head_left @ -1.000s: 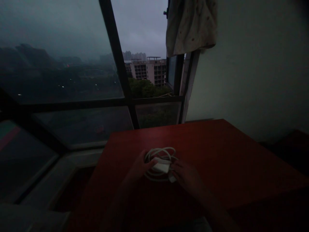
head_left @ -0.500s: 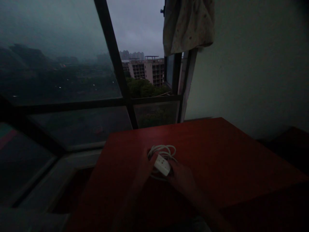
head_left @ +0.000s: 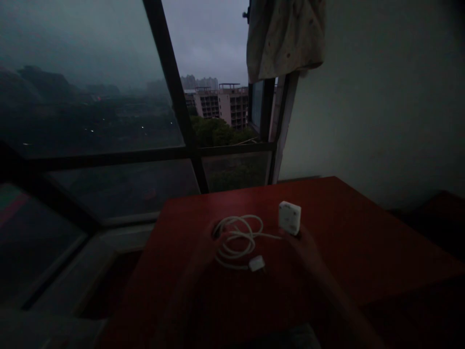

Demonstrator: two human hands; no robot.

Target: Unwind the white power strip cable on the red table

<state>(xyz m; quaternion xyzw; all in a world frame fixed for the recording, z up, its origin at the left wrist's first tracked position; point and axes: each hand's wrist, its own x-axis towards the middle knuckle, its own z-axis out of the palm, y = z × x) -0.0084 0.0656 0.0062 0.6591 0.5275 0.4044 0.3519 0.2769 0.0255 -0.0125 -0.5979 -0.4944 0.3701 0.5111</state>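
Observation:
A white extension cord [head_left: 242, 235] lies in loose loops on the reddish-brown table. Its white plug [head_left: 256, 263] rests at the near side of the coil, prongs toward the right. My right hand [head_left: 304, 247] grips the lower edge of the white socket block [head_left: 289, 218], which is raised and tilted up, with the cord running from it back to the loops. At the coil's left side, my left hand [head_left: 210, 242] has its fingers closed around some of the cord. Dim light blurs the finger details.
The table [head_left: 348, 242] stretches right toward a pale wall [head_left: 370, 106]. Beyond its far edge are dark-framed windows [head_left: 119, 157], with one section open. A spotted cloth [head_left: 286, 41] hangs above the table's far side.
My right hand has carried the socket block to the right and up, away from the coil. The cord loops have spread, and the plug now shows. My left hand has shifted slightly left.

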